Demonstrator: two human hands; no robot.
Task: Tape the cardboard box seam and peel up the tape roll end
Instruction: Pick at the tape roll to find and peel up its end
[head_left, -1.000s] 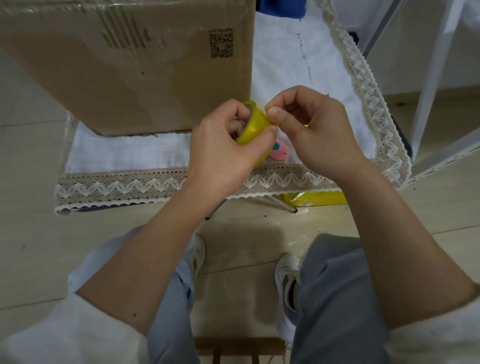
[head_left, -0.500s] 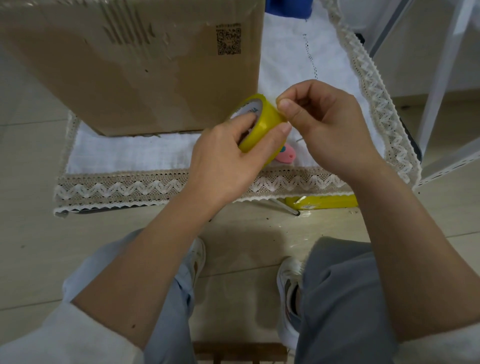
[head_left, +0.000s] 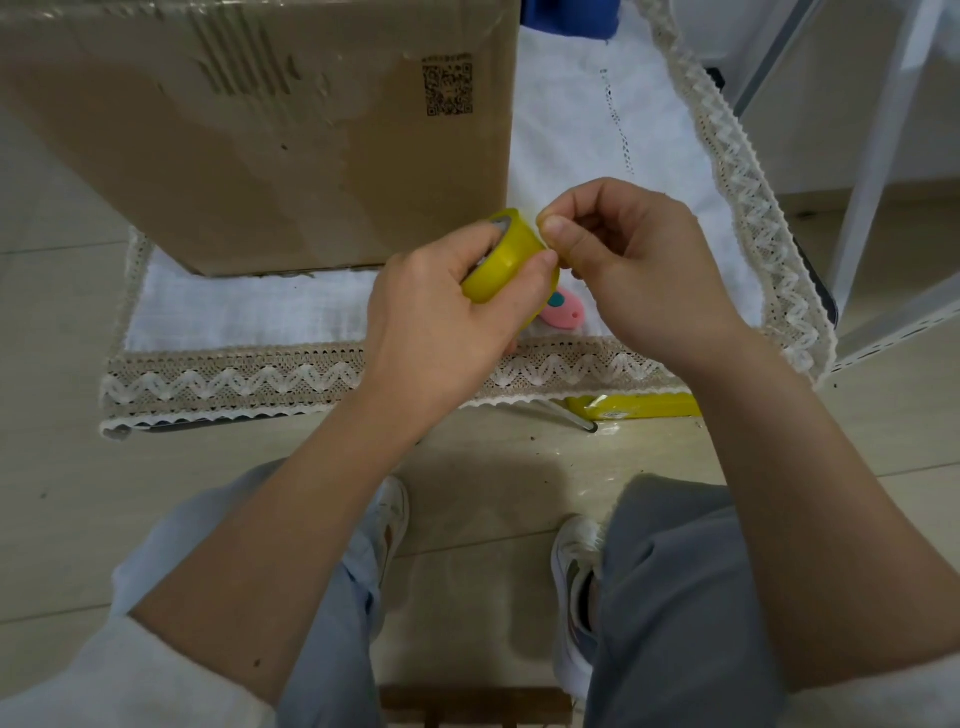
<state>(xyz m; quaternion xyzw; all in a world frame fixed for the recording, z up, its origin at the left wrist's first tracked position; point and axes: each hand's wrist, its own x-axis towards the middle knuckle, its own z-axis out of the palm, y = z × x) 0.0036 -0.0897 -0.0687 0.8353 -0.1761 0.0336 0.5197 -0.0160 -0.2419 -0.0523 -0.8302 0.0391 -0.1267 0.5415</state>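
Observation:
A yellow tape roll (head_left: 503, 260) is gripped in my left hand (head_left: 441, 322), held above the near edge of a low table. My right hand (head_left: 623, 260) pinches at the roll's right rim with thumb and forefinger; whether a loose tape end is between them I cannot tell. The brown cardboard box (head_left: 270, 130) stands on the table at the back left, a QR code on its near face and clear tape glinting along its top edge.
A white cloth with a lace border (head_left: 239, 374) covers the table. A small pink object (head_left: 563, 312) lies on it under my hands. A yellow packet (head_left: 639, 406) lies on the floor below. White metal frame legs (head_left: 872, 156) stand at right.
Both hands have stayed together on the roll. The left hand turned the roll so its outer yellow face shows more, and the right hand's fingertips shifted along its rim.

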